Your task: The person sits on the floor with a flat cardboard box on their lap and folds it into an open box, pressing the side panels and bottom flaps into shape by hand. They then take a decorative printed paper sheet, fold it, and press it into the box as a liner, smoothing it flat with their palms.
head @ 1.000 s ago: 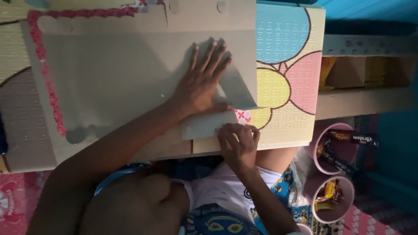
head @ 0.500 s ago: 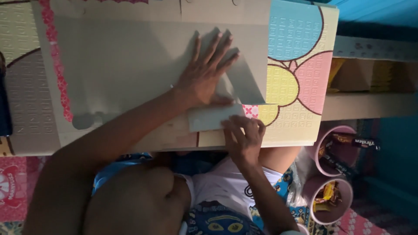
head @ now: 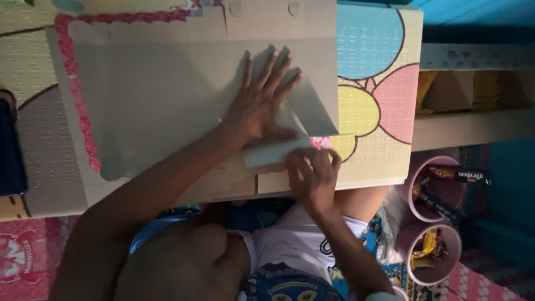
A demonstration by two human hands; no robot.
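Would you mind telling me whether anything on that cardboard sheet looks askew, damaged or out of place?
Nothing looks damaged or spilled. The cardboard sheet lies flat on the foam mat. Its only irregular part is the corner flap, folded over under the left hand, while the right hand presses a pale strip.

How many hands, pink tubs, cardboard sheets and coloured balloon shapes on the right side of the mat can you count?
Hands: 2, left hand and right hand
Pink tubs: 2, upper tub and lower tub
Cardboard sheet: 1
Balloon shapes: 3, blue balloon, yellow balloon, pink balloon
Total: 8
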